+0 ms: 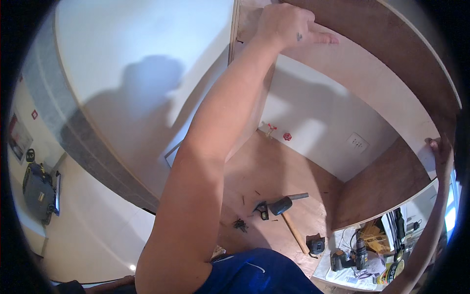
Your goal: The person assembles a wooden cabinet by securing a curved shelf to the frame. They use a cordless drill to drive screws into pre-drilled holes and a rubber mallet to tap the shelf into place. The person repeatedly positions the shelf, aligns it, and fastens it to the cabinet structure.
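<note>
The left hand (285, 27) is up at the far end of a long pale wooden board (367, 73), clamped on it, fingers curled at the upper edge and thumb laid along the face. The right hand (443, 149) is at the board's other end, thumb against the face (how far the other fingers close around it, I cannot tell). The board thus spans between the two hands, with a darker brown panel (411, 59) just beyond it.

Below the left hand, at the back, a red valve handle (287, 136) sits on a white wall (318, 115); a socket plate (358, 142) is left of the right hand. Further below the left hand, on the wooden base (284, 171), lie a black-headed mallet (280, 206), a small pile of dark screws or nails (240, 225) and a tape measure (316, 245). Well below the right hand, to its left, is a drill (361, 252)
</note>
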Available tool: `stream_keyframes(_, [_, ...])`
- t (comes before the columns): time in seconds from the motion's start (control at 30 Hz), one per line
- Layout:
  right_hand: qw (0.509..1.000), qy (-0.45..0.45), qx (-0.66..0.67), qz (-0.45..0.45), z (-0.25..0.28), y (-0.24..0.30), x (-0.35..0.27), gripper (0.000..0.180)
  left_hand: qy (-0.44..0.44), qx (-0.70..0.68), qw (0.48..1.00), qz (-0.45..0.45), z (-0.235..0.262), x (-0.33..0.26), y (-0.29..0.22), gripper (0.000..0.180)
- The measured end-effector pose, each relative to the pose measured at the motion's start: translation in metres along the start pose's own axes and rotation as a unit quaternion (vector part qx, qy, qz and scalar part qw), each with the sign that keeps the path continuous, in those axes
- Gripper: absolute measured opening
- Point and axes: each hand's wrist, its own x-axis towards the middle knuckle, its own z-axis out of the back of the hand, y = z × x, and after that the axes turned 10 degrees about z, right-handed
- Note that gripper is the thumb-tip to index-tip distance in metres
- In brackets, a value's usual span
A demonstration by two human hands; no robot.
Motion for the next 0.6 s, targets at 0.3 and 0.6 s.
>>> stream_keyframes(0.3, [1.0, -0.009, -0.014, -0.011, -0.006, -0.041, -0.009, 0.064, 0.063, -0.031, 0.997, -0.008, 0.001, 0.004, -0.002, 0.076])
stream_keyframes(0.6, [1.0, 0.002, -0.019, -0.015, -0.001, -0.006, 0.0, 0.061, 0.028, 0.001, 0.999, 0.018, -0.004, 0.004, 0.0, 0.084])
